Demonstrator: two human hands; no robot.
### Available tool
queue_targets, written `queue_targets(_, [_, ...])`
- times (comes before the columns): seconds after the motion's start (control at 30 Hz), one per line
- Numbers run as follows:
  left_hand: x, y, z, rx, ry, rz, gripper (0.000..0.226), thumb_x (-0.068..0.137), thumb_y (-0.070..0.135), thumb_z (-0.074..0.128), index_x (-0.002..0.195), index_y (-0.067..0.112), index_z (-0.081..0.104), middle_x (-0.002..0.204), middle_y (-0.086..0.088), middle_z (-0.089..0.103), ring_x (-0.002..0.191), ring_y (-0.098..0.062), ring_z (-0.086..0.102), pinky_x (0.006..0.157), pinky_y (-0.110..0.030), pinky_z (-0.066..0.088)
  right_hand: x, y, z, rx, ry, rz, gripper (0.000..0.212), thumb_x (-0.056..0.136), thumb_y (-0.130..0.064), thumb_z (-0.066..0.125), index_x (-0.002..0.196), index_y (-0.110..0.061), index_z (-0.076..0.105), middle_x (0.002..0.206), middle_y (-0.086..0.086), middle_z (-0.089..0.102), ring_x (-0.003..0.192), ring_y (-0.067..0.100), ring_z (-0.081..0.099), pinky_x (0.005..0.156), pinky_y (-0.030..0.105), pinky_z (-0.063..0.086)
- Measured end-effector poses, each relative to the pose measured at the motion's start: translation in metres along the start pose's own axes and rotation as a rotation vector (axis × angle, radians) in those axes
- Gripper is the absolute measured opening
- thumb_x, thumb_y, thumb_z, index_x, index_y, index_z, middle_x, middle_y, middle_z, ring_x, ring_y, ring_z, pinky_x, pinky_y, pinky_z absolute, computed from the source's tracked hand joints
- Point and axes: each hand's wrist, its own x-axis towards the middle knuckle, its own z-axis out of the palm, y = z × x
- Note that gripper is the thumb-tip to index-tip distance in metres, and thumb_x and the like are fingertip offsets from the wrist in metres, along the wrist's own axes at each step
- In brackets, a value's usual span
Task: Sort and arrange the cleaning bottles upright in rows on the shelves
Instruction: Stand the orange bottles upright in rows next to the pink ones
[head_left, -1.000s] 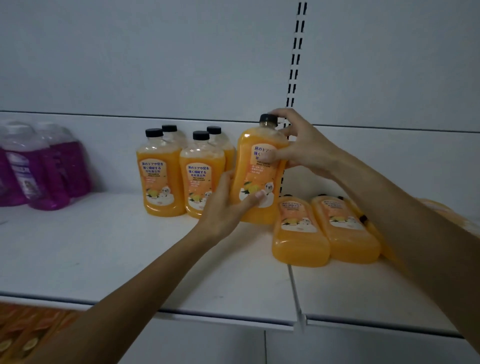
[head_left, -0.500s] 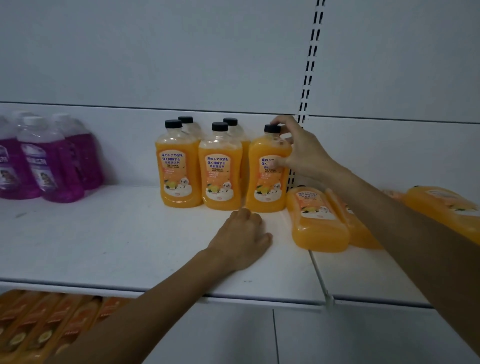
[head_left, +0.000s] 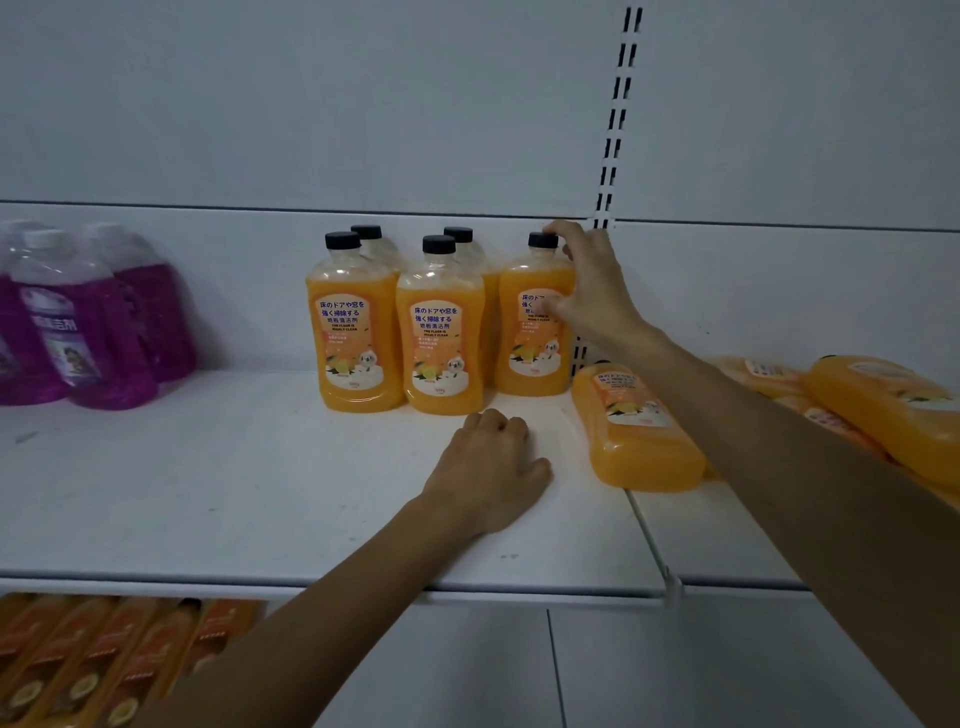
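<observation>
Steadying the third upright orange plastic bottle with a black cap (head_left: 532, 317), the right hand (head_left: 597, 296) wraps its fingers (head_left: 558, 228) around the shoulder and neck, thumb across the label, holding it where it stands on the white metal shelf (head_left: 234, 467). This bottle sits at the right end of the front row, just beside the middle orange bottle (head_left: 441, 332), which in turn stands just beside the leftmost orange bottle (head_left: 356, 327); two more black caps show behind that row. The left hand (head_left: 488, 467) rests knuckles-up on the shelf in front of the row, fingers curled loosely and holding nothing. To do this step well, the held bottle probably wants a small nudge forward and a twist, since it looks set slightly further back than its neighbours, and its label should face outward like theirs; release should come only once the base sits flat. Right of the held bottle, several orange bottles lying on their sides (head_left: 639, 426) wait to be stood up, the nearest just beside the row. Far left of the row stand purple liquid bottles with white caps (head_left: 88, 322).
</observation>
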Motion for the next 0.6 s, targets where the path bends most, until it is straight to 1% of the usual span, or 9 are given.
queue_targets(0.1, [0.001, 0.001, 0.001, 0.026, 0.001, 0.0, 0.047, 0.094, 0.041, 0.039, 0.13, 0.01, 0.045, 0.132, -0.01, 0.046, 0.119, -0.023, 0.041, 0.1, -0.035, 0.038, 0.004, 0.003, 0.006, -0.014, 0.025, 0.007, 0.07, 0.075, -0.002, 0.074, 0.133, -0.024, 0.041, 0.112, 0.001, 0.036, 0.104, 0.014, 0.041, 0.083, 0.025, 0.047])
queue_targets(0.2, [0.001, 0.001, 0.001, 0.031, 0.006, -0.002, 0.049, 0.094, 0.042, 0.039, 0.131, 0.011, 0.044, 0.132, -0.009, 0.046, 0.119, -0.022, 0.04, 0.1, -0.034, 0.037, 0.006, 0.004, 0.006, -0.013, 0.03, 0.001, 0.069, 0.075, -0.001, 0.073, 0.133, -0.023, 0.042, 0.11, 0.002, 0.038, 0.102, 0.014, 0.043, 0.083, 0.026, 0.048])
queue_targets(0.33, [0.002, 0.001, 0.0, 0.034, -0.002, -0.003, 0.049, 0.093, 0.043, 0.04, 0.13, 0.011, 0.045, 0.132, -0.01, 0.046, 0.12, -0.022, 0.04, 0.1, -0.034, 0.037, 0.004, 0.003, 0.005, -0.038, 0.005, -0.015, 0.071, 0.075, -0.006, 0.075, 0.135, -0.02, 0.04, 0.118, 0.008, 0.044, 0.109, 0.019, 0.046, 0.089, 0.032, 0.048])
queue_targets(0.4, [0.001, 0.001, -0.001, 0.004, -0.003, -0.002, 0.048, 0.094, 0.043, 0.04, 0.128, 0.011, 0.047, 0.131, -0.009, 0.047, 0.12, -0.022, 0.04, 0.1, -0.034, 0.037, 0.001, 0.001, 0.002, -0.066, -0.013, -0.013, 0.077, 0.075, -0.011, 0.077, 0.139, -0.021, 0.036, 0.123, 0.009, 0.044, 0.113, 0.02, 0.046, 0.09, 0.035, 0.049])
queue_targets(0.47, [0.0, 0.0, -0.002, -0.05, 0.002, 0.008, 0.046, 0.094, 0.043, 0.04, 0.125, 0.01, 0.05, 0.13, -0.008, 0.049, 0.119, -0.02, 0.042, 0.1, -0.034, 0.038, -0.007, -0.001, -0.003, -0.03, -0.05, 0.011, 0.087, 0.076, -0.012, 0.076, 0.145, -0.023, 0.026, 0.133, 0.009, 0.039, 0.121, 0.02, 0.044, 0.09, 0.03, 0.047])
queue_targets(0.5, [0.001, 0.0, -0.003, -0.083, 0.011, 0.014, 0.046, 0.095, 0.043, 0.04, 0.124, 0.01, 0.052, 0.13, -0.007, 0.05, 0.118, -0.02, 0.043, 0.099, -0.034, 0.039, -0.012, -0.002, -0.007, 0.005, -0.062, 0.027, 0.092, 0.076, -0.012, 0.076, 0.148, -0.025, 0.02, 0.139, 0.009, 0.035, 0.126, 0.02, 0.04, 0.092, 0.028, 0.045])
queue_targets(0.53, [0.001, -0.001, -0.003, -0.122, 0.022, 0.018, 0.045, 0.095, 0.043, 0.04, 0.123, 0.011, 0.054, 0.129, -0.006, 0.051, 0.117, -0.019, 0.045, 0.099, -0.034, 0.04, -0.018, -0.001, -0.01, 0.033, -0.07, 0.049, 0.094, 0.077, -0.014, 0.076, 0.149, -0.025, 0.015, 0.145, 0.009, 0.031, 0.132, 0.02, 0.035, 0.097, 0.028, 0.041])
queue_targets(0.57, [0.001, -0.001, -0.003, -0.164, 0.039, 0.021, 0.044, 0.095, 0.042, 0.041, 0.122, 0.011, 0.056, 0.128, -0.005, 0.053, 0.115, -0.019, 0.047, 0.098, -0.034, 0.04, -0.024, 0.001, -0.016, 0.042, -0.075, 0.078, 0.094, 0.079, -0.018, 0.075, 0.15, -0.023, 0.013, 0.148, 0.01, 0.027, 0.136, 0.021, 0.031, 0.102, 0.03, 0.036])
queue_targets(0.6, [0.003, -0.001, -0.003, -0.196, 0.061, 0.026, 0.043, 0.095, 0.042, 0.041, 0.12, 0.012, 0.059, 0.126, -0.004, 0.055, 0.113, -0.018, 0.049, 0.098, -0.035, 0.041, -0.029, 0.005, -0.022, 0.028, -0.083, 0.117, 0.09, 0.081, -0.024, 0.073, 0.15, -0.021, 0.015, 0.149, 0.01, 0.027, 0.137, 0.022, 0.029, 0.105, 0.031, 0.033])
